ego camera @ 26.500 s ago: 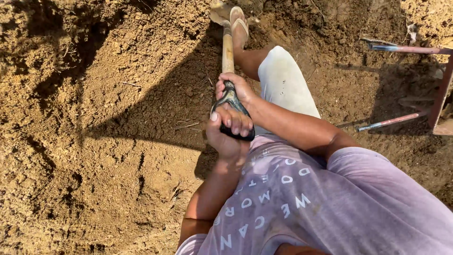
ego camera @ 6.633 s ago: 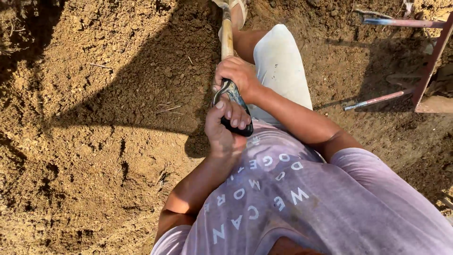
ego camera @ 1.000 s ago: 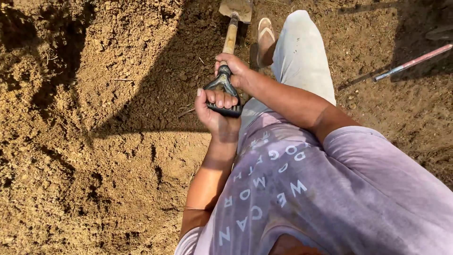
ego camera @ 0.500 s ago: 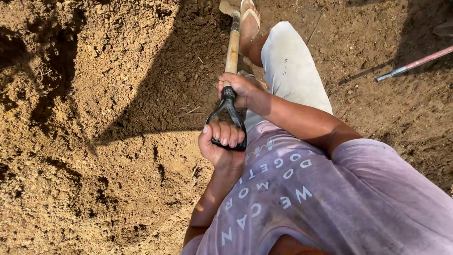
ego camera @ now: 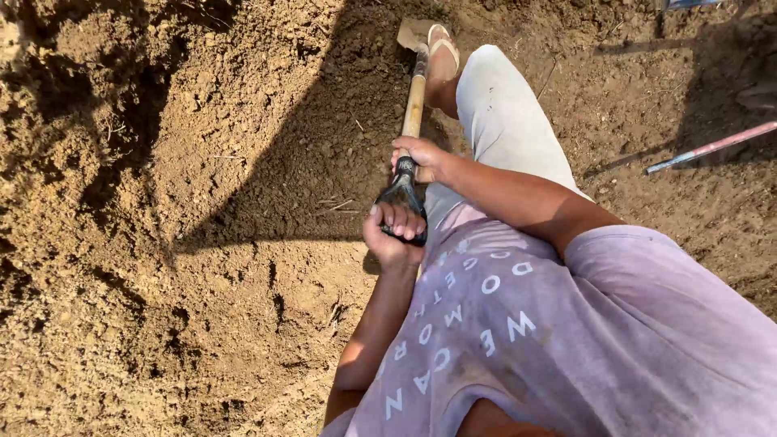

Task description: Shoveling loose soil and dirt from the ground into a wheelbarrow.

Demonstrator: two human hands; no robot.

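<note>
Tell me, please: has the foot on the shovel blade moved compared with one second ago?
Yes. The foot was on the soil to the right of the shovel blade; now it rests on the blade's edge.

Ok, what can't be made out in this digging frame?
Head view only:
- Shovel blade: mostly sunk in the soil and covered by the sandalled foot, so its shape is unclear.
- Left hand palm: hidden, fingers wrapped round the black D-handle.
- Right hand grip: fingers hidden behind the wooden shaft.
- Pink rod: cut off by the right edge.
</note>
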